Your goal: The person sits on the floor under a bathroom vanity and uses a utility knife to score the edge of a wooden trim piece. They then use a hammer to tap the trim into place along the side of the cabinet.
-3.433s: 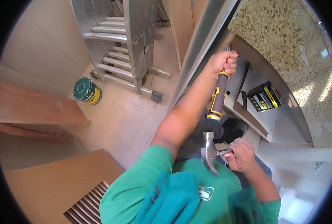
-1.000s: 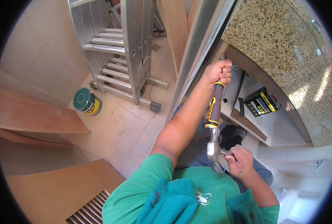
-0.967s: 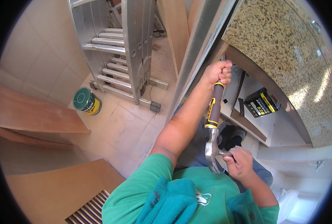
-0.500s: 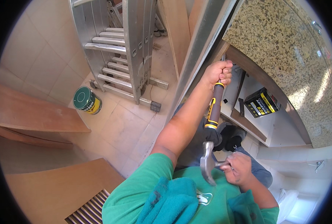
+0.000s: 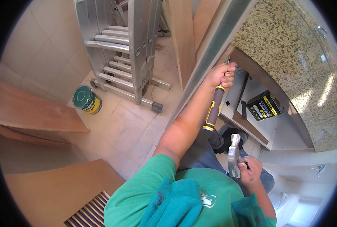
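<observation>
My left hand (image 5: 221,75) reaches forward and is closed round the metal shaft of a chisel (image 5: 214,108) with a dark grey and yellow handle. The blade end points at the wooden frame (image 5: 224,53) at the cabinet's corner; whether it touches the wood I cannot tell. The handle's butt faces back toward me. Lower right, my right hand (image 5: 250,169) grips a claw hammer (image 5: 233,156) by its handle, near the metal head. The hammer head is apart from the chisel's butt.
A speckled stone countertop (image 5: 286,41) tops the open cabinet, which holds a black and yellow box (image 5: 265,106). An aluminium ladder (image 5: 132,49) stands ahead at left, near a green-lidded bucket (image 5: 86,99). Wooden panels (image 5: 58,181) lie at left; a metal door frame (image 5: 217,34) rises beside my left arm.
The hammer has moved right and away from the chisel's butt, and its head has turned upright. The chisel's handle has tilted slightly left, while my left hand stays nearly in place.
</observation>
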The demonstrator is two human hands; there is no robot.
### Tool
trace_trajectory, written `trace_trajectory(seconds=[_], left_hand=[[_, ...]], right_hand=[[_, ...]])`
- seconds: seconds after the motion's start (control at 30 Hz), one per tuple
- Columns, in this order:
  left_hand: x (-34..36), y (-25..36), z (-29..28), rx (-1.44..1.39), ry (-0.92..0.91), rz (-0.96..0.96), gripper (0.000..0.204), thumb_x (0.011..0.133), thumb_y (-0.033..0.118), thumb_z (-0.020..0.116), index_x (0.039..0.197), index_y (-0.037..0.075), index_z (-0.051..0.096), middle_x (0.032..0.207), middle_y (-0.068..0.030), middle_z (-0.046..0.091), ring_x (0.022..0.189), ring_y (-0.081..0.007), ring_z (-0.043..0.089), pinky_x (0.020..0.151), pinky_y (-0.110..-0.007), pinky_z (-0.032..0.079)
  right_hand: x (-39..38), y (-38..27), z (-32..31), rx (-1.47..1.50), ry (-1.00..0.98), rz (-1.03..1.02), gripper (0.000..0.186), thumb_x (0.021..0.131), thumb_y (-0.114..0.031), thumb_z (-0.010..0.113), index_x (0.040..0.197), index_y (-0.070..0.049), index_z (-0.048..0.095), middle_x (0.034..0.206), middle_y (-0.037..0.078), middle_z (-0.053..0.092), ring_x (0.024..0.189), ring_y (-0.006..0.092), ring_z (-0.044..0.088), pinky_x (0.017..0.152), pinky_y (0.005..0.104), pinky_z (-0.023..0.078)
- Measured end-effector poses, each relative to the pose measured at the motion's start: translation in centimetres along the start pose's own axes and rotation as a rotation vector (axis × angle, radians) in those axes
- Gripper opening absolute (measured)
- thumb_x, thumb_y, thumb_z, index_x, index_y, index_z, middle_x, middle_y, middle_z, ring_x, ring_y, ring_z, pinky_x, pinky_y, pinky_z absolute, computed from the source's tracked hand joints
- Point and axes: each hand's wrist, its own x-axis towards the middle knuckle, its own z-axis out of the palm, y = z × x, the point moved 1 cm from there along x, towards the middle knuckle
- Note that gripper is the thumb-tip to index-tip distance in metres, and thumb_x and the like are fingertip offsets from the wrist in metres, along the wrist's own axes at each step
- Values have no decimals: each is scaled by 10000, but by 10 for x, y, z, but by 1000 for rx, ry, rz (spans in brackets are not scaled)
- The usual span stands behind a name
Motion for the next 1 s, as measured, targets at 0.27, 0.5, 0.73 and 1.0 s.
trace_trajectory(seconds=[0.27,0.5,0.73,1.0], left_hand=[[-13,2,2,71,34,1,293,936,42,608,1206,99,508,609,19,471,396,-70,390,351,-259,339],[-31,-8,7,170,145,38,361,973,56,566,1325,71,486,627,20,450,397,-64,374,349,-249,326],[-23,-3,-2,198,151,25,405,900,32,636,1269,93,478,630,12,474,416,-73,396,368,-259,323],[-22,3,1,216,168,30,369,965,68,584,1322,49,494,620,14,469,389,-65,380,343,-244,322]], right_hand=[[-38,21,-3,-20,86,173,289,939,-228,708,841,35,637,729,145,627,625,277,603,600,347,468],[-64,46,-4,26,89,403,332,990,-277,653,873,34,644,695,115,596,614,195,565,595,322,443],[-81,69,5,68,78,474,329,1009,-270,630,871,28,640,651,60,545,592,127,508,568,304,415],[-88,76,14,125,64,584,323,1000,-264,648,866,30,639,644,47,556,593,98,488,552,293,401]])
